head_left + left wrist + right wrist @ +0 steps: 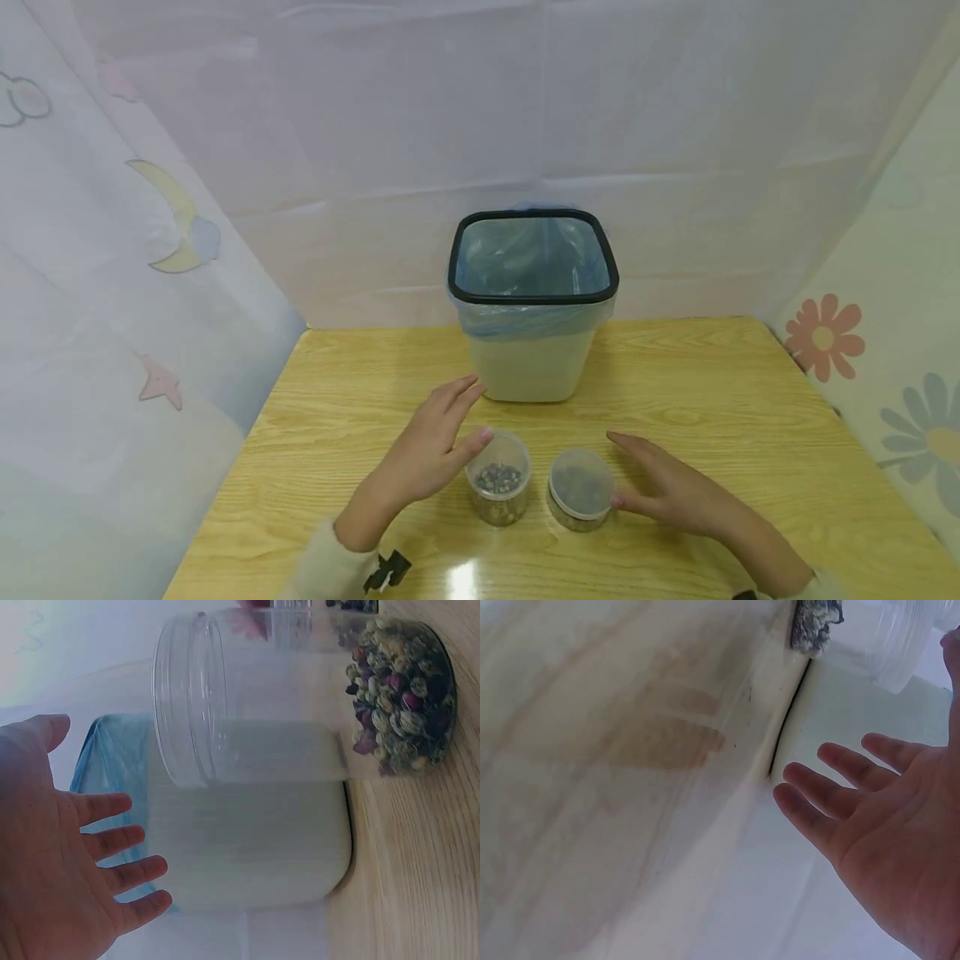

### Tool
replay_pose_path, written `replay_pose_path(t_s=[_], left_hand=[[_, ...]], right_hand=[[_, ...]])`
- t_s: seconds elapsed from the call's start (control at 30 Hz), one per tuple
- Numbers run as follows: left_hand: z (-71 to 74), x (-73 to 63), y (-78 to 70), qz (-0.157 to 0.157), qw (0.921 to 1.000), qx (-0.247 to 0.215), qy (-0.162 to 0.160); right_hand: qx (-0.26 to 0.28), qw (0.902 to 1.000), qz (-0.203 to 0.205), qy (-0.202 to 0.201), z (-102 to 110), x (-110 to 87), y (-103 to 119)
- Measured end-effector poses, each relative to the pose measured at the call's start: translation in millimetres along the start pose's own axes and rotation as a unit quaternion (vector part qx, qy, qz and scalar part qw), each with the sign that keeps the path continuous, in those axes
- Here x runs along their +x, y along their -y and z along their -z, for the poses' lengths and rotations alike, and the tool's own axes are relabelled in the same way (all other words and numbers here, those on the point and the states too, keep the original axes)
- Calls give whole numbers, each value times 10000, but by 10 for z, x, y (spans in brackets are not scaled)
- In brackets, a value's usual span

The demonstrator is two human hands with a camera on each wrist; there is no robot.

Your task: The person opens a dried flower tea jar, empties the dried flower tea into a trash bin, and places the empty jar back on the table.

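Two clear jars stand side by side on the table. The left jar (501, 510) is uncapped, and dried flower buds (401, 705), pale green and dark red, fill its lower part. A cloudy round top, seemingly a lid, covers the right jar (581, 492); dark contents show dimly beneath it. My left hand (426, 446) hovers by the left jar with fingers spread, its thumb near the rim. Beside the right jar is my right hand (670, 492), fingers extended and thumb close to the jar's edge; whether it touches I cannot tell. Neither hand holds anything.
Behind the jars stands a white bin (528, 362) with a black rim and a blue plastic liner (525, 321). The wooden table (360, 367) meets a pale cloth backdrop at the back and sides.
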State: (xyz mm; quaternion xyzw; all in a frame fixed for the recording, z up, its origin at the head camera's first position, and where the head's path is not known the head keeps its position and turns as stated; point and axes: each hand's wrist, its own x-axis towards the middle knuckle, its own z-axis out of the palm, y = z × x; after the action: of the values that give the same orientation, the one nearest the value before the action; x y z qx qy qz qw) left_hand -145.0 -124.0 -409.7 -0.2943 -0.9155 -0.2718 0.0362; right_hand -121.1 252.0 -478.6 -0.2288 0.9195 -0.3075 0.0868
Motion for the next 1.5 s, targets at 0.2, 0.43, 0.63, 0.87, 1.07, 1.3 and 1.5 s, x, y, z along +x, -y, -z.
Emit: replay_pose_path(t_s=[0.2, 0.43, 0.63, 0.87, 1.07, 1.3, 1.5], left_hand=[[-22, 43, -97, -217, 9997, 79, 32], [-46, 125, -233, -406, 9990, 61, 156], [-76, 193, -345, -544, 9982, 144, 223], [-152, 228, -376, -688, 9972, 167, 235], [-209, 250, -388, -816, 9963, 223, 154], [-214, 261, -444, -856, 9958, 278, 153], [-216, 252, -465, -834, 9958, 335, 167]], right_hand=[[-115, 9997, 212, 72, -60, -13, 1], [-135, 9989, 447, 17, -120, -21, -15], [-5, 9983, 567, 118, -165, 7, -18], [434, 9968, 635, 214, -214, 71, -5], [681, 9937, 804, 383, -249, 127, 1], [556, 9945, 828, 313, -280, 195, 39], [568, 9957, 702, 225, -270, 205, 70]])
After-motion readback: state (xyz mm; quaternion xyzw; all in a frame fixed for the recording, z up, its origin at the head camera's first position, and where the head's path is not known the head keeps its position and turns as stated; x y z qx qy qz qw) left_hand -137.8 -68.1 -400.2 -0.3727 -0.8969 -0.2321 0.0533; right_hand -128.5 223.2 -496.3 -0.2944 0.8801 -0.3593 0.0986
